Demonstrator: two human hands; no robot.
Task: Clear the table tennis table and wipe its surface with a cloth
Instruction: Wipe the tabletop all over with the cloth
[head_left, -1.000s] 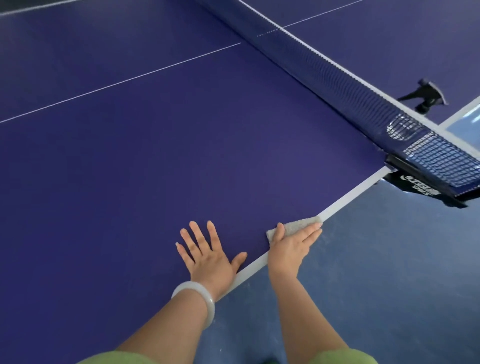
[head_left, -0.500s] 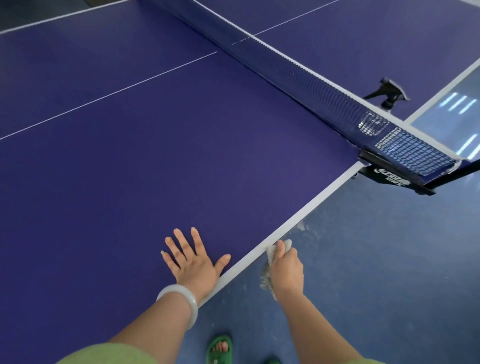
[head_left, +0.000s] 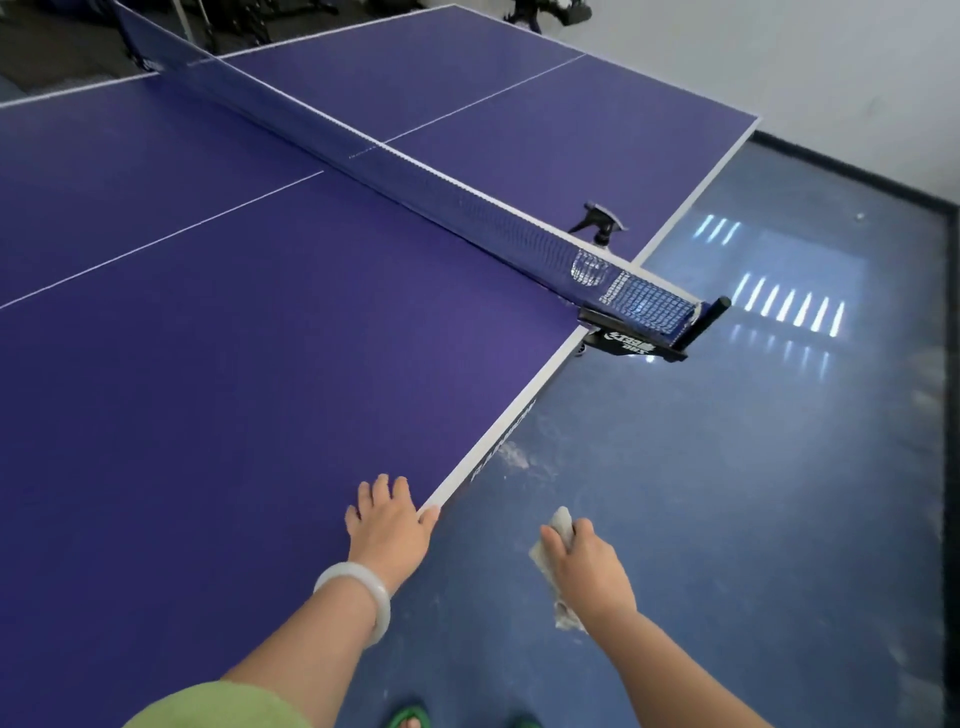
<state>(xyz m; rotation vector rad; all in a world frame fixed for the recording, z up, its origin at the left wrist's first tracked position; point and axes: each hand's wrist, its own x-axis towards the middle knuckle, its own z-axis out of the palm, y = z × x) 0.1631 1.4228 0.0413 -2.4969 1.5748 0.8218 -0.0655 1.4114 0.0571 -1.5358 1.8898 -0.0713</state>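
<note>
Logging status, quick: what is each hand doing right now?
Left hand: open, fingers resting flat on the table by its side edge.
Right hand: gripping the cloth, held off the table over the floor.

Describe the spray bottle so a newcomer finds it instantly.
Start at the purple table tennis table and follow its net toward the clamp nearest the person. Just behind the net there stands the spray bottle: only its black trigger head rises above the net's white tape.
</note>
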